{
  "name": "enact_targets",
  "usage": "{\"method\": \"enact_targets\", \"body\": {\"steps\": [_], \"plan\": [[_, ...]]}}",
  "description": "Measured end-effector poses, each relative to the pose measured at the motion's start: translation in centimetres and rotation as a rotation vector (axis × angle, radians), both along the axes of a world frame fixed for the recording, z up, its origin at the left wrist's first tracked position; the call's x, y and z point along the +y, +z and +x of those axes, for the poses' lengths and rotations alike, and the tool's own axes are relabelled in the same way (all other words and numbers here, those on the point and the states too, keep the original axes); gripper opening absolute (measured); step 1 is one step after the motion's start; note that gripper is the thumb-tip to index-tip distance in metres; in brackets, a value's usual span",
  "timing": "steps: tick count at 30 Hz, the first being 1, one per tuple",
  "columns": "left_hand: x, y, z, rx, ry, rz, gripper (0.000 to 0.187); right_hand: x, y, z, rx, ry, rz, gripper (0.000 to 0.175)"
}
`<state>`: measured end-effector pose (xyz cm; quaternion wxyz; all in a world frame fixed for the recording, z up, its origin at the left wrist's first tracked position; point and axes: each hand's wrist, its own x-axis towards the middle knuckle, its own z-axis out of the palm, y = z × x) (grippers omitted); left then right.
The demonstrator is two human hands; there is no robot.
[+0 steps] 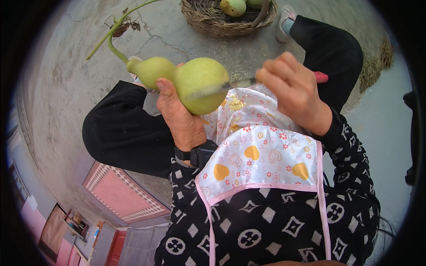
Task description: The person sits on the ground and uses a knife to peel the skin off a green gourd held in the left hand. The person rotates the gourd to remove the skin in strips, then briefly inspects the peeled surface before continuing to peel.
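A green bottle gourd with two bulges and a long curved stem lies in my left hand, thumb on its narrow waist, above my lap. My right hand grips a knife; its blade is blurred and lies across the gourd's larger bulge, and the red end of the handle sticks out behind the fist. Pale yellow-green scrapings rest on the floral apron below the gourd.
A wicker basket holding green gourds stands on the cracked concrete floor beyond my lap. Scrapings are scattered on the floor before it. My bent knees flank the work. A bundle of dry straw lies at the right.
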<state>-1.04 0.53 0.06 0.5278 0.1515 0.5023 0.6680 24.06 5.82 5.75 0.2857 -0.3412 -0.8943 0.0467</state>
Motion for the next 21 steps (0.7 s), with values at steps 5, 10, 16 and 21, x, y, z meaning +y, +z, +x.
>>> {"method": "enact_targets", "body": {"steps": [5,10,16,21], "plan": [[0.0,-0.6,0.1,-0.161,-0.003,0.029,0.089,0.5,-1.4,0.4,-0.111,-0.168,-0.065,0.032],[-0.2,-1.5,-0.6,-0.260,-0.025,-0.027,0.065,1.1,-2.2,0.5,0.104,-0.187,-0.128,0.034],[0.0,-1.8,-0.6,-0.539,-0.013,0.013,0.064,-0.2,-0.7,-0.5,0.108,-0.022,-0.081,0.034],[0.1,-0.8,0.1,-0.485,0.036,-0.040,0.052,-1.0,0.3,-1.5,0.053,0.059,0.069,0.037]]}}
